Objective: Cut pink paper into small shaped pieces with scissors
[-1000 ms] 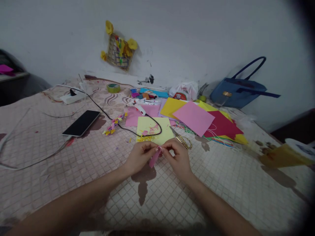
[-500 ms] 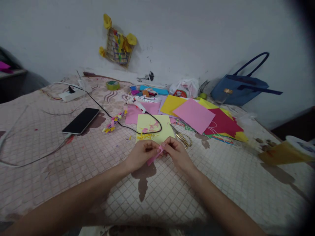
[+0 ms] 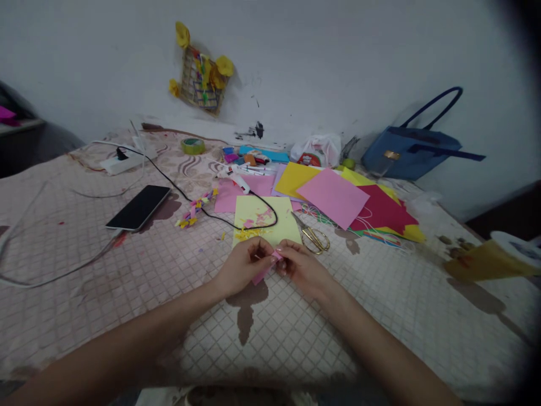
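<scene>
Between my two hands is a small strip of pink paper [image 3: 262, 275], its lower end pointing down and left. My left hand [image 3: 243, 265] pinches it with thumb and fingers. At its upper end the fingertips of my right hand [image 3: 305, 267] are closed on it too, partly hiding it. Just beyond my hands lies a pale yellow sheet [image 3: 289, 217] with pink and yellow paper scraps [image 3: 253, 232] on it. Gold-handled scissors [image 3: 315, 239] rest to the right of that sheet. A white glue gun [image 3: 239, 181] lies behind it, its black cord looping over the sheet.
Left stands a phone [image 3: 139, 208] on a cable, with a power strip [image 3: 127, 162] behind. Coloured paper sheets [image 3: 333, 197] and string lie right of centre. A blue bag [image 3: 412, 152] leans on the wall. A yellow cup-like container [image 3: 486, 260] is at the right edge.
My right fingers have shifted slightly on the pink strip, and the hand looks more stretched out. My left hand keeps its pinch almost in place.
</scene>
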`<state>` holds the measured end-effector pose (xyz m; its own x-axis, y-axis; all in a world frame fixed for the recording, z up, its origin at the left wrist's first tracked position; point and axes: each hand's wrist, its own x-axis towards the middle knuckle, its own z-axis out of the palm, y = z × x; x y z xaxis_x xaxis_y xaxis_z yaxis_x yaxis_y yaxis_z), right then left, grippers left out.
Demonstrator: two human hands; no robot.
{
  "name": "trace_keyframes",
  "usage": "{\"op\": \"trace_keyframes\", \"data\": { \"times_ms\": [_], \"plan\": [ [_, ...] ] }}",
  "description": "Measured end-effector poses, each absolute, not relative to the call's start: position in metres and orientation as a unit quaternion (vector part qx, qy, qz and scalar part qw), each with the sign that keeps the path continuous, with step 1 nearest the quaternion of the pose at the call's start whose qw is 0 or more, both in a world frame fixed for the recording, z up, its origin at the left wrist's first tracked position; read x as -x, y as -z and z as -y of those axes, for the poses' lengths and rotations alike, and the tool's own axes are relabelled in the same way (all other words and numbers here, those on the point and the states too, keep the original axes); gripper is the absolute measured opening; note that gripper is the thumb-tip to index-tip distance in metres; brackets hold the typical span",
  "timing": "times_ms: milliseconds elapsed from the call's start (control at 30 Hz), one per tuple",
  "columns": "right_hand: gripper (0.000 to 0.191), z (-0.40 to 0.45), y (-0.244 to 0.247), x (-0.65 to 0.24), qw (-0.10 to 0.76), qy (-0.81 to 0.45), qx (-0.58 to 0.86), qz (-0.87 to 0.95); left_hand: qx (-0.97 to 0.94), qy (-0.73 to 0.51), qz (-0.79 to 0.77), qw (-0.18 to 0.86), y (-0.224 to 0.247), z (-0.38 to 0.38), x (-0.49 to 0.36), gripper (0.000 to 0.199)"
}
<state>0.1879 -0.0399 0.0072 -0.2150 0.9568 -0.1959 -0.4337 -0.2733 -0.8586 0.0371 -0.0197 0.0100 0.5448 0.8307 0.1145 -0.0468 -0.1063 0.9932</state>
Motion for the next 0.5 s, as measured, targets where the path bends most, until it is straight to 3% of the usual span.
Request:
{"op": "trace_keyframes", "data": {
  "times_ms": [500],
  "plan": [
    [0.016,0.0394,-0.0100,-0.1886,0.446,-0.769,0.328,0.318,-0.676,-0.386,-0.324,0.539,-0.0117,0.0212,-0.0376,0.015]
  ]
}}
